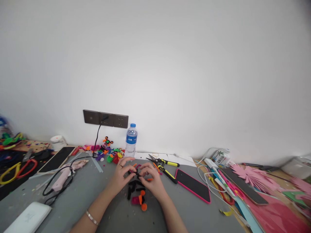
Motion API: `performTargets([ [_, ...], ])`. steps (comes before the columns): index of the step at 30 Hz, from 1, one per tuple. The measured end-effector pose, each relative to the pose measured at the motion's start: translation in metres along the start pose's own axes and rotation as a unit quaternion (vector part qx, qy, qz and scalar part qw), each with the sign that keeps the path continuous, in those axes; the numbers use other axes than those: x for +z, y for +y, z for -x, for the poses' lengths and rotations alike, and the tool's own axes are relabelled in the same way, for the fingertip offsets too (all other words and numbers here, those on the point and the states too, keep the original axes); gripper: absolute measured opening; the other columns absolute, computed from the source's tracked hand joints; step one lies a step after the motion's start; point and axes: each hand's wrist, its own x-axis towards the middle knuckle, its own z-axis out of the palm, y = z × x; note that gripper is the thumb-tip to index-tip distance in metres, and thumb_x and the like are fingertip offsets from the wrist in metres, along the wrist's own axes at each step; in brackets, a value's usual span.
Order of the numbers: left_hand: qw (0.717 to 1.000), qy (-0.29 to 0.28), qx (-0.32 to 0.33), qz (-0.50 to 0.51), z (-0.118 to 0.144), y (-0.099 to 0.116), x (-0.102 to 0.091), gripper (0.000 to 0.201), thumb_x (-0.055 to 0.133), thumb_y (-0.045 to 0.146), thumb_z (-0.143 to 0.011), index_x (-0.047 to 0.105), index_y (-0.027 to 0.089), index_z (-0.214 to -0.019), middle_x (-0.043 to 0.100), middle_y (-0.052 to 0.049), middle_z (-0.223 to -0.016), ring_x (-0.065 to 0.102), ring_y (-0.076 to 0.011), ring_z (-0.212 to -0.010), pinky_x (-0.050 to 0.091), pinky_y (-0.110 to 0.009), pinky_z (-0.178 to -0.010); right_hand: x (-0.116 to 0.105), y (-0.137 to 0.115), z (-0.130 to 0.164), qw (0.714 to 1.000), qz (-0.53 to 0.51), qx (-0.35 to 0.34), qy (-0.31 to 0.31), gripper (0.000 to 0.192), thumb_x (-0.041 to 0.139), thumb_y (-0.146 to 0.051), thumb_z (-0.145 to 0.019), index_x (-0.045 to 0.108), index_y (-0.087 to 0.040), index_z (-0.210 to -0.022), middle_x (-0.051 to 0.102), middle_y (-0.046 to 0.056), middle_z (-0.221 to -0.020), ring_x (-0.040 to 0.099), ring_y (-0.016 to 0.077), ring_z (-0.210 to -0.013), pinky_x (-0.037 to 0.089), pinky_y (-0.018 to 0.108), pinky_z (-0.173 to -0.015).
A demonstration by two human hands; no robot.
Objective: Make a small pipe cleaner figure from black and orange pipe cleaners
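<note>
Over the grey mat, my left hand (pixel 120 175) and my right hand (pixel 151 181) meet with fingertips pinched on a small black fuzzy piece (pixel 137 173), which looks like pipe cleaner. The fingers cover part of it. Just below lie several short black pipe cleaner pieces (pixel 132 187). Nearer to me is a small fuzzy figure (pixel 138 200) in magenta, orange and black, with round orange ends. Bits of orange and pink pipe cleaner (pixel 156 167) show behind my fingers.
Yellow-and-black pliers (pixel 167 171) and a pink-edged phone (pixel 193 185) lie to the right. A water bottle (pixel 131 140) stands behind my hands, beside colourful fuzzy figures (pixel 115 155). At left are a pink glue gun (pixel 60 179) with its black cord and a white power bank (pixel 28 217).
</note>
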Motion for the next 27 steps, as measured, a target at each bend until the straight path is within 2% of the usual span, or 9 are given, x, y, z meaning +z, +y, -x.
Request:
performTargets([
  [8, 1.000, 0.001, -0.007, 0.007, 0.0000, 0.0010, 0.0013, 0.011, 0.057, 0.016, -0.087, 0.065, 0.023, -0.086, 0.056, -0.008, -0.124, 0.049, -0.0263, -0.119, 0.043, -0.046, -0.101, 0.0012, -0.0053, -0.0005, 1.000, -0.004, -0.002, 0.009, 0.020, 0.057, -0.002, -0.071, 0.060, -0.020, -0.075, 0.060, 0.005, -0.095, 0.058, 0.0158, -0.078, 0.046, 0.025, -0.065],
  [18, 1.000, 0.022, -0.005, 0.012, -0.0018, 0.0012, 0.0006, 0.011, 0.057, 0.014, -0.085, 0.063, 0.023, -0.085, 0.058, -0.008, -0.121, 0.052, -0.0258, -0.116, 0.045, -0.047, -0.099, 0.0041, 0.0002, 0.0001, 0.999, 0.008, 0.007, 0.034, 0.008, 0.066, -0.015, -0.079, 0.063, -0.021, -0.077, 0.061, 0.005, -0.095, 0.055, 0.0153, -0.072, 0.047, 0.027, -0.064],
  [27, 1.000, 0.012, -0.001, 0.017, 0.0001, 0.0004, 0.0028, 0.010, 0.058, 0.013, -0.086, 0.063, 0.022, -0.083, 0.058, -0.007, -0.121, 0.052, -0.0243, -0.117, 0.044, -0.043, -0.100, 0.0047, 0.0006, 0.0012, 0.999, 0.027, -0.001, 0.035, 0.009, 0.059, -0.012, -0.081, 0.060, -0.021, -0.080, 0.061, 0.005, -0.092, 0.055, 0.0153, -0.070, 0.046, 0.027, -0.062],
])
